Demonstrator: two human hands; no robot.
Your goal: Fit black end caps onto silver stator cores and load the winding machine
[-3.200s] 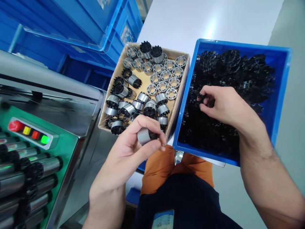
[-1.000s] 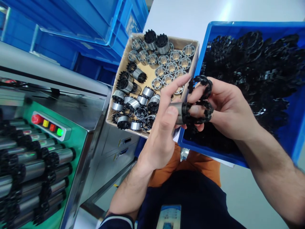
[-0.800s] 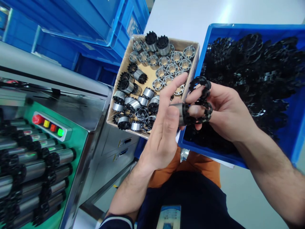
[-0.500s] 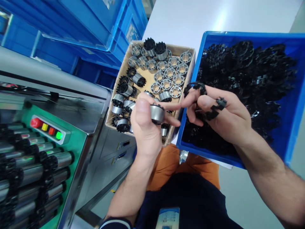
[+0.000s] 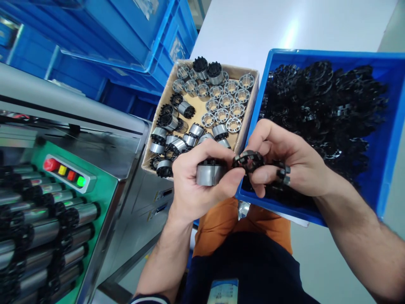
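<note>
Silver metal cylinder point(image 5: 209, 174) sat in the left hand's point(image 5: 193, 185) closed grip; the right hand's point(image 5: 294, 162) fingers clamped a black toothed ring point(image 5: 248, 161).

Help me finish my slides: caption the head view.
Over a cardboard box and a blue bin, the left hand holds a metal cylinder while the right hand holds black toothed rings.

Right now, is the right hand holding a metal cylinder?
No, the right hand holds black toothed rings; the left hand grips the metal cylinder.
</note>
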